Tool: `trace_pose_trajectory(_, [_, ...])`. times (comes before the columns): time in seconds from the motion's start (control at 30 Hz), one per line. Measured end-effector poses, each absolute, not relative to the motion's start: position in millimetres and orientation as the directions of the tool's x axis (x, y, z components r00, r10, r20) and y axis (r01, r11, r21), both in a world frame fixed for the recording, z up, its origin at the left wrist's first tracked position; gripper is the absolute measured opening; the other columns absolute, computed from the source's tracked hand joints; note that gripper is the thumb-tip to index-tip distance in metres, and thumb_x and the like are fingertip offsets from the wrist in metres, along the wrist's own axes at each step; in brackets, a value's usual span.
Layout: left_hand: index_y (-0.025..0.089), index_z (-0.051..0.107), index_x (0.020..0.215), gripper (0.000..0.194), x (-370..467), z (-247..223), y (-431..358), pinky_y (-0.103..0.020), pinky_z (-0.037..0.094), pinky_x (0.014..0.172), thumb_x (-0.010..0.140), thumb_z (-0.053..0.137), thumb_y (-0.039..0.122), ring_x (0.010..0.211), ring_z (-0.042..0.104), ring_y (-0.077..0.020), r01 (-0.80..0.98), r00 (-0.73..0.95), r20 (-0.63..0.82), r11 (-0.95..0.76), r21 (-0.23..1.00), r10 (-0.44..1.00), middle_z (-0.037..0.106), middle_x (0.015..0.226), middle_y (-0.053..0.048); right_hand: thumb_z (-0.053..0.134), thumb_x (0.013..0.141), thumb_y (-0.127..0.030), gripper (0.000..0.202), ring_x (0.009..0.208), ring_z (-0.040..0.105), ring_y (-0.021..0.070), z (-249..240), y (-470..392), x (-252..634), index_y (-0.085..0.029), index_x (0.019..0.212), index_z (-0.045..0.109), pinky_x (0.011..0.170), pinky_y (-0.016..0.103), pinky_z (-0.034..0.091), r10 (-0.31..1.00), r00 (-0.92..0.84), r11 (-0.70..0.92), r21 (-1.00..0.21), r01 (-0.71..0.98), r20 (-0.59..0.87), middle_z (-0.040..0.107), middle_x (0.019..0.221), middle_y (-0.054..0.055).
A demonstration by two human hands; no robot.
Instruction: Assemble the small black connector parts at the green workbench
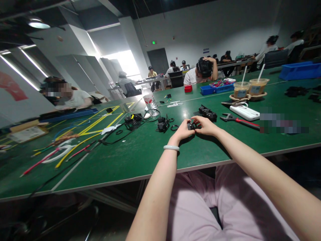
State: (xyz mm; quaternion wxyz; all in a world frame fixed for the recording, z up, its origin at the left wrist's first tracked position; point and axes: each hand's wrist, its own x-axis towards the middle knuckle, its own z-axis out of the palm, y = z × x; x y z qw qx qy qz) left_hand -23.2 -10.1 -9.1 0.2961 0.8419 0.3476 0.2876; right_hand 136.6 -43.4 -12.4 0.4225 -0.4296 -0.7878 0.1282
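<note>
One small black part point(191, 126), plastic-looking, lies between the fingertips of the left hand point(185, 131) and right hand point(205, 126), both grasping it above the green surface point(140, 157), neither hand nearer; fingers hide its long axis. Just left are two thin black rings point(171, 128) and one chunky black assembly point(163, 124); right are one red-and-black-handled metal adjustable wrench point(241, 121) and, farther, two clear plastic cups of brown drink point(241, 91).
</note>
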Motion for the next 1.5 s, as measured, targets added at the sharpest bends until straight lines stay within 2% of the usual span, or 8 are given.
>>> trace_pose_trajectory(0.23, [0.012,0.037,0.104,0.052,-24.4,-10.6,-7.4,-0.03,0.035,0.082,0.057,0.057,0.018,0.086,0.047,-0.0147,0.392,0.603,0.294,-0.597,0.7,0.741,0.048,0.095,-0.005,0.057,0.052,-0.006,0.061,0.081,0.054,0.0133,-14.5,-40.8,136.5,-0.017,0.11,0.041,0.073,0.027,0.045,0.794,-0.267,0.6,-0.635,0.487,0.546,0.053,0.094,0.005])
trace_pose_trajectory(0.47, [0.012,0.038,0.104,0.053,-24.7,-10.5,-8.1,-0.031,0.036,0.08,0.055,0.059,0.018,0.082,0.047,-0.0137,0.402,0.584,0.282,-0.574,0.714,0.761,0.049,0.092,-0.004,0.053,0.053,-0.005,0.062,0.079,0.053,0.0117,-19.8,-36.8,135.4,-0.021,0.111,0.038,0.067,0.025,0.046,0.822,-0.26,0.57,-0.738,0.362,0.507,0.049,0.092,0.002])
trace_pose_trajectory(0.83, [0.012,0.038,0.104,0.052,-26.7,-6.9,-10.8,-0.03,0.035,0.083,0.056,0.058,0.017,0.09,0.045,-0.0159,0.378,0.593,0.301,-0.589,0.715,0.746,0.046,0.099,-0.006,0.054,0.052,-0.004,0.064,0.081,0.052,0.0117,-14.9,-39.1,133.5,-0.021,0.112,0.039,0.075,0.029,0.044,0.79,-0.261,0.613,-0.697,0.373,0.555,0.048,0.087,0.001])
trace_pose_trajectory(1.17, [0.012,0.036,0.104,0.053,-25.8,-2.6,-14.1,-0.027,0.04,0.075,0.055,0.057,0.012,0.082,0.047,-0.013,0.369,0.59,0.24,-0.522,0.769,0.771,0.047,0.094,-0.005,0.055,0.053,-0.004,0.063,0.082,0.053,0.0119,-12.3,-39.4,132.5,-0.02,0.112,0.04,0.077,0.029,0.044,0.803,-0.256,0.596,-0.71,0.374,0.539,0.051,0.089,0.002])
trace_pose_trajectory(1.5, [0.012,0.037,0.105,0.054,-28.1,-2.4,-15.4,-0.028,0.038,0.077,0.055,0.058,0.015,0.084,0.047,-0.0138,0.379,0.593,0.257,-0.545,0.748,0.764,0.047,0.094,-0.005,0.058,0.055,-0.008,0.062,0.08,0.055,0.0115,-12.9,-39.9,133.4,-0.019,0.113,0.039,0.076,0.029,0.044,0.811,-0.255,0.585,-0.72,0.373,0.527,0.054,0.089,0.002])
